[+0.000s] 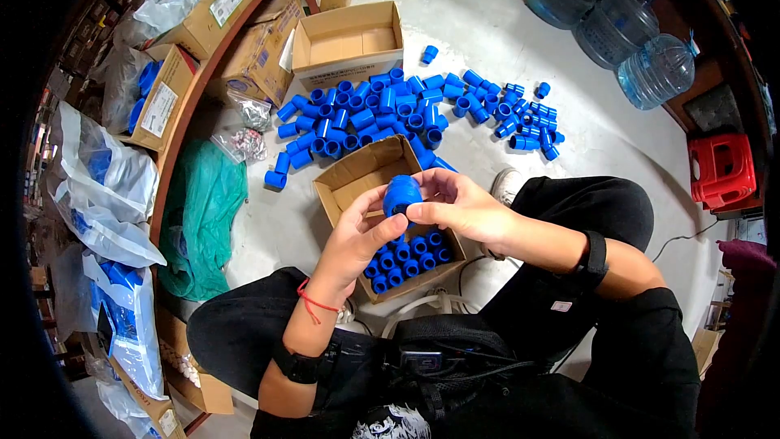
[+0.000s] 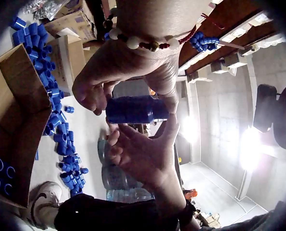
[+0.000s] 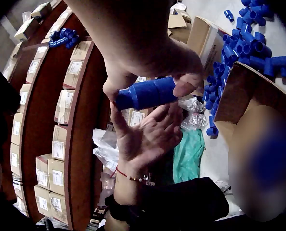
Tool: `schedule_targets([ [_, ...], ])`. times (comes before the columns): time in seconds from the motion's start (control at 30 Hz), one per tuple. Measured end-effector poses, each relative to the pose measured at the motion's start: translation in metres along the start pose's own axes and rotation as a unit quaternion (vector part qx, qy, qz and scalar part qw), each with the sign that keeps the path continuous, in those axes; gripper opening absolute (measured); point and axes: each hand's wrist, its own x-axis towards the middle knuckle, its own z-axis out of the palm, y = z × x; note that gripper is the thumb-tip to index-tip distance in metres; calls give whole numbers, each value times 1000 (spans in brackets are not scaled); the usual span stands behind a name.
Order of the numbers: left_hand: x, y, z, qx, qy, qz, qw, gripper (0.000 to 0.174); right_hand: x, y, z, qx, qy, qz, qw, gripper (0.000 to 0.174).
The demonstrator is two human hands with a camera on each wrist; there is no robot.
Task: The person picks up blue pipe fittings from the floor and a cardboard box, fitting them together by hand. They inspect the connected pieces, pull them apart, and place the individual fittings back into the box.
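Both hands hold one blue pipe reducer coupling [image 1: 402, 195] above an open cardboard box [image 1: 366, 172]. In the left wrist view the coupling [image 2: 133, 109] shows a wide end and a narrower stepped end. My left hand [image 1: 355, 242] grips it from one side, thumb at the near end. From the other side my right hand [image 1: 465, 208] holds it with the thumb on the near end and fingers at the far end. Rows of blue fittings [image 1: 403, 256] stand in the box below. The right wrist view also shows the coupling [image 3: 147, 94] between both hands.
Many loose blue fittings [image 1: 357, 119] lie heaped on the floor beyond the box. Another cardboard box [image 1: 348, 41] stands behind them. Shelving with cartons [image 1: 158, 110] and a green bag [image 1: 203, 215] are at left; water bottles [image 1: 617, 28] and a red stool [image 1: 721, 171] at right.
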Motion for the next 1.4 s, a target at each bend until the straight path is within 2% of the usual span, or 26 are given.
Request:
schedule_targets([
  [0.37, -2, 1, 4, 2, 14, 7, 1000, 67, -2, -5, 2, -16, 10, 21, 1000, 57],
  [0.47, -1, 0, 2, 12, 18, 9, 1000, 66, -5, -10, 0, -59, -17, 54, 997, 55],
  [0.67, -1, -1, 2, 10, 25, 15, 1000, 64, -6, -11, 1, -69, -17, 52, 996, 57],
  [0.77, -2, -1, 2, 13, 31, 14, 999, 64, -4, -8, 2, -23, 8, 37, 999, 59],
  [0.87, -1, -1, 4, 19, 40, 9, 999, 65, -4, -7, 0, -77, -9, 46, 996, 57],
  [1.17, 0, -6, 2, 36, 53, 4, 998, 64, -4, -8, 1, -66, -8, 48, 997, 51],
  [1.4, 3, -7, 1, 28, 52, 4, 998, 60, -3, -13, -1, -79, -24, 57, 995, 56],
])
